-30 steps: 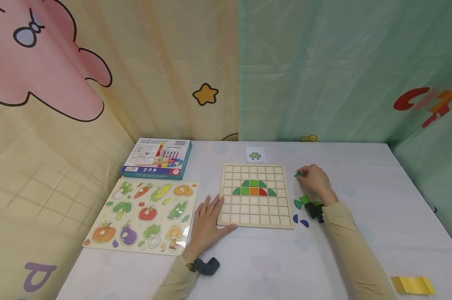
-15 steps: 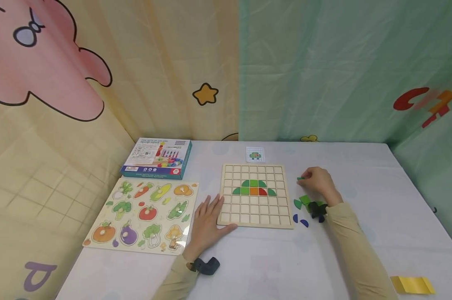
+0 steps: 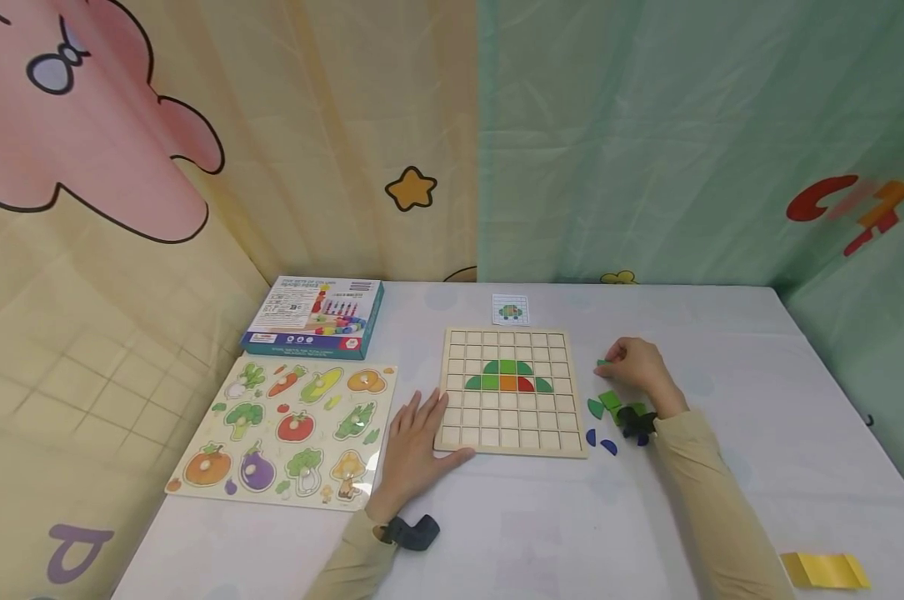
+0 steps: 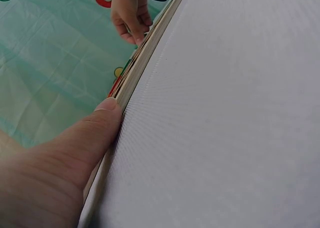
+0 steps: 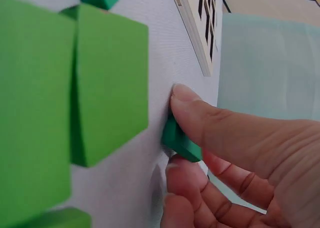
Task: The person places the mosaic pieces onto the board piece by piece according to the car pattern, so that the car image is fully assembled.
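My right hand (image 3: 636, 367) pinches a small dark green block (image 5: 180, 140) between thumb and fingers, just right of the wooden grid board (image 3: 511, 425). On the board, green, orange and red pieces (image 3: 507, 382) form a low dome. My left hand (image 3: 419, 446) rests at the board's lower left corner, fingers spread straight, with its thumb (image 4: 100, 123) against the near edge. Below the right hand lie bright green square blocks (image 5: 112, 88), a dark green quarter-round piece (image 3: 595, 408) and dark blue half-round pieces (image 3: 608, 447); the wrist camera partly hides some.
Behind the board lies a small pattern card (image 3: 511, 310). A vegetable puzzle board (image 3: 287, 492) and a printed box (image 3: 312, 317) are at the left. Yellow folded paper (image 3: 825, 571) lies at the front right. Printed curtains (image 3: 646, 150) stand behind the table.
My right hand has shifted slightly right and toward me with the dark green block. The left hand and the board have stayed where they were.
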The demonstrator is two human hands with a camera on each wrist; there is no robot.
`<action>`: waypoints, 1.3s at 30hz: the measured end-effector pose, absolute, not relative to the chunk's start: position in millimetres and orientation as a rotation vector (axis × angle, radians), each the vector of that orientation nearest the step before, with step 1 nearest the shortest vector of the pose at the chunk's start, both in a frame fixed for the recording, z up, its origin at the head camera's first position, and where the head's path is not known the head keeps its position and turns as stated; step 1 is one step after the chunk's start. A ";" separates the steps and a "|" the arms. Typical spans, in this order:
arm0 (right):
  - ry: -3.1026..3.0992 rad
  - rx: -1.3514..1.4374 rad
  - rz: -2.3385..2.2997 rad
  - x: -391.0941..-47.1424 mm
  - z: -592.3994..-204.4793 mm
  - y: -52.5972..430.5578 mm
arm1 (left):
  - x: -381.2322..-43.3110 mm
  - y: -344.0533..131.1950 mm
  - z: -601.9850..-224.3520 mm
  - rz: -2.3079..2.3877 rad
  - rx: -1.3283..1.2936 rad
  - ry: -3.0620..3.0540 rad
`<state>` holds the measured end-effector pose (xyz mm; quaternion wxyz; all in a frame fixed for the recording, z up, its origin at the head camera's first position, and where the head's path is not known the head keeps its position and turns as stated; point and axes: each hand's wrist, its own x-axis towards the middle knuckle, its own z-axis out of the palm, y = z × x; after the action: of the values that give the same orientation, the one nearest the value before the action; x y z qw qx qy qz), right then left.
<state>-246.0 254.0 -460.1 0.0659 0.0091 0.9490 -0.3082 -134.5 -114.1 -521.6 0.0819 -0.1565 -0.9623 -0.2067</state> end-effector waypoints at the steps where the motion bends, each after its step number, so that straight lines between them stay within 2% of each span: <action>1: 2.867 0.020 -0.941 -245.0 -460.3 253.9 | -134.4 -114.1 -521.6 -0.618 -0.466 -2.876; 14: 2.970 -0.100 -1.088 -231.1 -456.9 233.2 | -133.6 -113.7 -520.7 -0.623 -0.469 -2.872; 39: 2.704 -0.566 -1.313 -211.2 -465.0 112.8 | -133.4 -115.3 -519.2 -0.632 -0.477 -2.867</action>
<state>-211.2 112.8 -465.0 0.0411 -0.1848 0.8833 -0.4290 -133.4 -115.3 -519.2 0.0835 -0.1598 -0.9605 -0.2118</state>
